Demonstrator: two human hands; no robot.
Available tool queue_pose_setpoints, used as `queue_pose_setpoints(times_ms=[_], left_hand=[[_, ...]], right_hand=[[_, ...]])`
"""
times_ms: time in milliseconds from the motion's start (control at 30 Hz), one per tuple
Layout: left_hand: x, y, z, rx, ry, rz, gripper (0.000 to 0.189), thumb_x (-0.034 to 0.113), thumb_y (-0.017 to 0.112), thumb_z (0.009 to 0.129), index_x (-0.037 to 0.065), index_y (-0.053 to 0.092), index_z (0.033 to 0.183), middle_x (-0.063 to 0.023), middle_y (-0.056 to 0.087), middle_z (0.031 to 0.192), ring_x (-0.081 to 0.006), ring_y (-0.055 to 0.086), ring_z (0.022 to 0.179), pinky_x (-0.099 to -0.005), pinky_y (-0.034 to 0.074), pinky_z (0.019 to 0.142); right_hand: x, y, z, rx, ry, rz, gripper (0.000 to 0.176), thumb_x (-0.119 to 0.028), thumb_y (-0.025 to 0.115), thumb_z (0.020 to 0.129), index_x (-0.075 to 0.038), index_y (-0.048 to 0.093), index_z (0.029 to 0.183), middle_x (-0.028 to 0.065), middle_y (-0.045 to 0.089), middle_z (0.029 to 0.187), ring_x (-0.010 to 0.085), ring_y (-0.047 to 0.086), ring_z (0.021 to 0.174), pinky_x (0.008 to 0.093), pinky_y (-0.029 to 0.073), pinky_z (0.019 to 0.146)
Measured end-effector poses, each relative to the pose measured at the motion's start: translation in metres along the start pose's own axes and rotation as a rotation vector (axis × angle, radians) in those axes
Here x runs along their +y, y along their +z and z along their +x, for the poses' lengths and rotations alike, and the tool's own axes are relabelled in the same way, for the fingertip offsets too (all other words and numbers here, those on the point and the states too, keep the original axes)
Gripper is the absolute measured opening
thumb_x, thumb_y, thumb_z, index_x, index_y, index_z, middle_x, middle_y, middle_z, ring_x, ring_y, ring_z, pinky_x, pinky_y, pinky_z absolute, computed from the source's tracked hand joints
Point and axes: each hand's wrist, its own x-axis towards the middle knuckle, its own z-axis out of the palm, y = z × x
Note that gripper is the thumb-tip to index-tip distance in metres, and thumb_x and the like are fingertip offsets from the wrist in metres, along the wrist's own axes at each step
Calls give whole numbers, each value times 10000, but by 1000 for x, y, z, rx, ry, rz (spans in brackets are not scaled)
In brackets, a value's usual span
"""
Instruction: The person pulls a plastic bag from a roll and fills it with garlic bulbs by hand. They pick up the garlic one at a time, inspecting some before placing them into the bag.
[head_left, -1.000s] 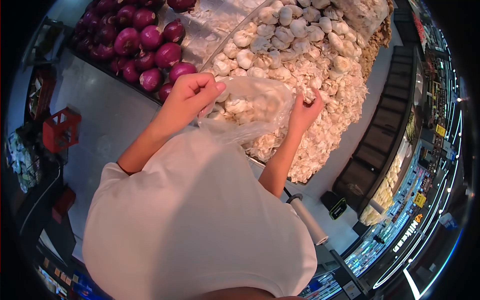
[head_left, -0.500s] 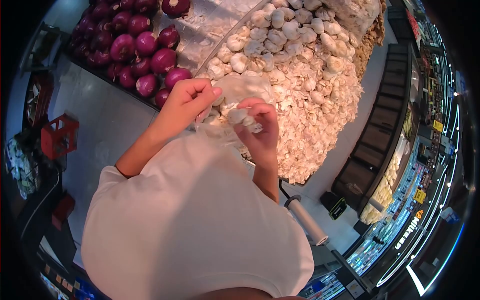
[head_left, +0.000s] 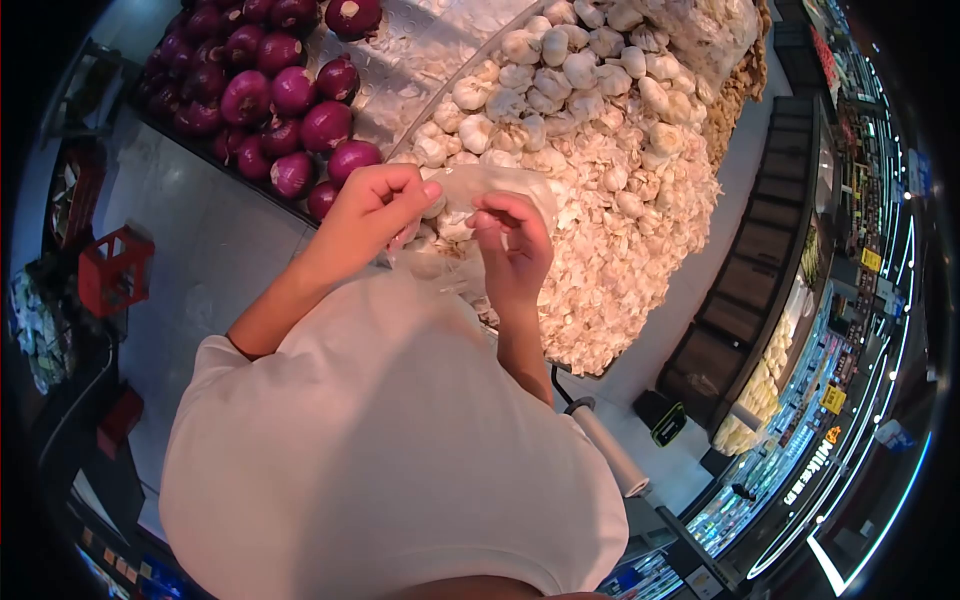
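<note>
A thin translucent plastic bag point(head_left: 470, 183) spreads between and below my hands. My left hand point(head_left: 375, 208) is closed, pinching the bag's edge between thumb and fingers. Pale garlic shows through the film beneath the hands. My right hand point(head_left: 515, 243) hovers over the bag's right side, fingers loosely curled and thumb a little apart, with nothing visible in it. Just beyond the hands lies a heap of garlic bulbs point(head_left: 548, 88). Loose garlic skins and small pieces point(head_left: 600, 270) cover its near right part.
Red onions point(head_left: 292, 92) are piled at the upper left, beyond a divider. A roll on a stand point(head_left: 612, 453) is at my right, near the display's corner. Dark shelving point(head_left: 735, 280) runs along the right, and a red crate point(head_left: 115, 270) stands on the left.
The garlic bulb that my right hand held is gone from its fingers, which have loosened near the bag. My left hand keeps its grip on the bag, nearly still.
</note>
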Motion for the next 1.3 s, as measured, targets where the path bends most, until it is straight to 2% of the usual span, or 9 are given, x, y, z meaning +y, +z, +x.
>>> queue_pose_setpoints(times_ms=[100, 167, 333, 433, 533, 733, 933, 1033, 1300], left_hand=[[2, 1, 1, -11, -7, 18, 391, 222, 604, 1084, 87, 505, 731, 55, 506, 602, -12, 440, 529, -220, 329, 493], [2, 0, 1, -21, -5, 28, 394, 213, 599, 1086, 89, 487, 728, 45, 508, 608, -18, 438, 536, -222, 324, 499], [1, -1, 3, -25, -3, 35, 400, 211, 596, 1088, 94, 473, 725, 46, 507, 609, -16, 436, 537, -224, 322, 498], [-3, -2, 4, -13, 0, 10, 409, 231, 607, 1084, 87, 495, 717, 58, 500, 590, -11, 431, 529, -228, 323, 494], [-2, -1, 6, 5, -6, 10, 415, 242, 612, 1082, 81, 509, 714, 64, 494, 576, -9, 427, 519, -230, 321, 488], [-2, 1, 10, 10, -52, 11, 423, 247, 611, 1084, 80, 506, 710, 66, 487, 570, -8, 427, 505, -235, 315, 471], [-3, 1, 15, 8, -71, -9, 433, 246, 615, 1083, 79, 502, 700, 70, 481, 574, -7, 422, 506, -236, 316, 468], [-3, 0, 17, 6, -80, -18, 432, 244, 614, 1085, 81, 502, 701, 68, 480, 576, -9, 422, 507, -233, 319, 469], [-8, -8, 13, -16, -26, -60, 429, 241, 606, 1089, 81, 493, 707, 58, 491, 578, -17, 426, 505, -238, 327, 471]], right_hand=[[13, -28, 18, 348, -51, -86, 205, 0, 671, 968, 26, 649, 1171, 107, 660, 1196, 157, 645, 1018, 286, 529, 887], [18, -59, 44, 476, -178, -375, 250, -71, 678, 982, 16, 640, 1212, 139, 643, 1239, 224, 628, 1122, 354, 514, 955], [58, -129, 89, 605, -205, -1139, 439, -262, 639, 1028, -7, 586, 1382, 217, 560, 1429, 392, 490, 1351, 499, 364, 1142], [83, -156, 100, 429, -109, -1108, 491, -347, 613, 1037, -19, 587, 1403, 210, 552, 1457, 387, 487, 1369, 511, 308, 1171], [89, -153, 101, 294, -97, -1398, 498, -369, 607, 1031, -34, 596, 1400, 194, 561, 1453, 360, 494, 1373, 504, 272, 1182], [95, -161, 104, 365, -37, -1236, 496, -294, 718, 957, -71, 617, 1389, 132, 655, 1325, 315, 537, 1295, 505, 254, 1162], [88, -147, 117, 519, -17, -1307, 490, -316, 755, 918, -80, 643, 1332, 127, 666, 1194, 343, 542, 1205, 513, 308, 1124], [98, -148, 125, 476, -105, -1428, 471, -299, 753, 918, -92, 650, 1327, 133, 663, 1192, 361, 538, 1190, 518, 336, 1103], [89, -144, 124, 482, -17, -1297, 341, -225, 775, 900, -84, 703, 1202, 115, 663, 1176, 331, 573, 1135, 474, 402, 1045]])
